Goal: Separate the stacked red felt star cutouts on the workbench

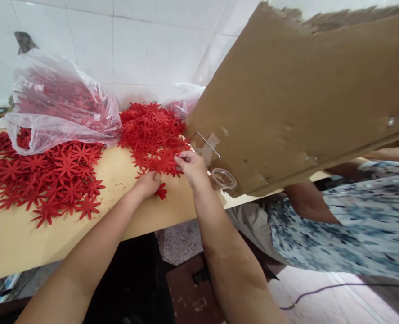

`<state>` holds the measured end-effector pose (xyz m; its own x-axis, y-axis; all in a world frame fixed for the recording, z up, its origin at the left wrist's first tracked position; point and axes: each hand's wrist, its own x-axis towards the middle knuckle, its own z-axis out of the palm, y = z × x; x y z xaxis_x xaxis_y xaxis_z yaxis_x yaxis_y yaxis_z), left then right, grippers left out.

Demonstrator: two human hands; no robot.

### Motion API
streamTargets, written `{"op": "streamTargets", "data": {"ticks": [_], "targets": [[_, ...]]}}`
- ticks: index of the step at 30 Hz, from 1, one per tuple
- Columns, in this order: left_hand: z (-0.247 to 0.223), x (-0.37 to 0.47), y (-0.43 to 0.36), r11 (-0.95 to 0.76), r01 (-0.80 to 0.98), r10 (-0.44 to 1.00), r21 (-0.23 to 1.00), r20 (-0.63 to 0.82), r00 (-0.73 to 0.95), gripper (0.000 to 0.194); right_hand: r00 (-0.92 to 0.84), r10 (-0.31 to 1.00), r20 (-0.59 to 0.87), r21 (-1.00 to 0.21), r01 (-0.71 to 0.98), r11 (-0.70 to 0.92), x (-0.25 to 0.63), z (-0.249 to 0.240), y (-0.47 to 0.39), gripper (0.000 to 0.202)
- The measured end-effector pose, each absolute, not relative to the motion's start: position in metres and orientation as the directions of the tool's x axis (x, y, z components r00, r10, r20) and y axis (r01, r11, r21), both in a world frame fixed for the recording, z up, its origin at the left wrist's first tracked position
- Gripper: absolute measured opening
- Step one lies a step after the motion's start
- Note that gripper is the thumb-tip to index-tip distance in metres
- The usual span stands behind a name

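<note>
My left hand (pixel 149 183) is closed with a red fabric-like flower cut-out (pixel 161 191) sticking out below its fingers. Beside it, my right hand (pixel 193 168) pinches at a red petal at the near edge of a smaller pile of red flowers (pixel 154 128); how many pieces are in the pinch is hidden. To the left lies a wider heap of flat, narrow-petalled red flowers (pixel 66 166). Both hands are just above the pale wooden table (pixel 118 164).
A clear plastic bag (pixel 67 105) of red flowers sits on the left heap. A big brown cardboard sheet (pixel 297 94) leans at right, with a small clear round container (pixel 223 178) at its foot. A person in a patterned top (pixel 357 225) is behind the cardboard.
</note>
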<state>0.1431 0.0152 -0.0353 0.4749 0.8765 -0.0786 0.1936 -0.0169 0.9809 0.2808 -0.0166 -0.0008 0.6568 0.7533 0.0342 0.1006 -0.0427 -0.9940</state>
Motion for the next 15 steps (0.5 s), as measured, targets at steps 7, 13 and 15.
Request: {"op": "streamTargets", "data": {"ticks": [7, 13, 15], "targets": [[-0.004, 0.132, -0.003, 0.206, -0.011, 0.783, 0.979, -0.158, 0.602, 0.013, 0.644, 0.760, 0.084, -0.988, 0.154, -0.021, 0.269, 0.000, -0.036, 0.015], [0.001, 0.125, -0.010, 0.409, -0.166, 0.793, 0.897, -0.260, 0.550, 0.012, 0.553, 0.823, 0.134, -0.983, 0.181, 0.038, 0.244, 0.003, -0.046, 0.023], [-0.004, 0.123, -0.008, 0.428, -0.218, 0.819, 0.877, -0.275, 0.503, 0.010, 0.544, 0.826, 0.152, -0.980, 0.191, 0.054, 0.240, 0.004, -0.048, 0.026]]}}
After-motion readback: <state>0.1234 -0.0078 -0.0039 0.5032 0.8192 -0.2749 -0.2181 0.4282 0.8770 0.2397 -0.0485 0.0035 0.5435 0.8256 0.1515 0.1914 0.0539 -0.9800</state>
